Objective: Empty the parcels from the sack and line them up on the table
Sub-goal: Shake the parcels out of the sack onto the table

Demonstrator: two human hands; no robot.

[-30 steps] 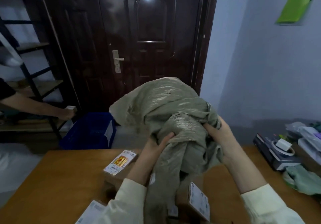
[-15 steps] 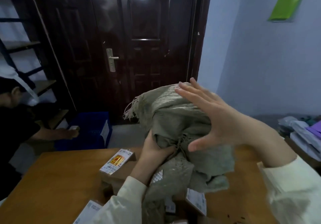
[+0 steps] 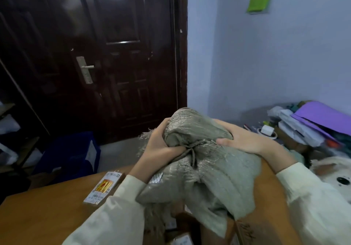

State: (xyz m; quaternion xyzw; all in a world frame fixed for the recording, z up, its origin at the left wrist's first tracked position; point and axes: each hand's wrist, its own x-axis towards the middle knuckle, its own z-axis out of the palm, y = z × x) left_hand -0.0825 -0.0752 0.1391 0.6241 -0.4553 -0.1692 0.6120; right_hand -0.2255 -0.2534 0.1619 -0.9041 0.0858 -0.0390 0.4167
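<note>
Sack (image 3: pixel 205 161) sits bunched between your palms above the table (image 3: pixel 47 212). Your left hand (image 3: pixel 161 146) and right hand (image 3: pixel 245 140) both clutch it.

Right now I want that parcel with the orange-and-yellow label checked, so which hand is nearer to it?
Left. The left hand grips the sack just above the labelled parcel; the right hand grips the sack's far side.

Sack (image 3: pixel 205 161) above table (image 3: pixel 43 212) (parcels (image 3: pixel 103 187) beneath), door (image 3: pixel 114 54) behind.
</note>
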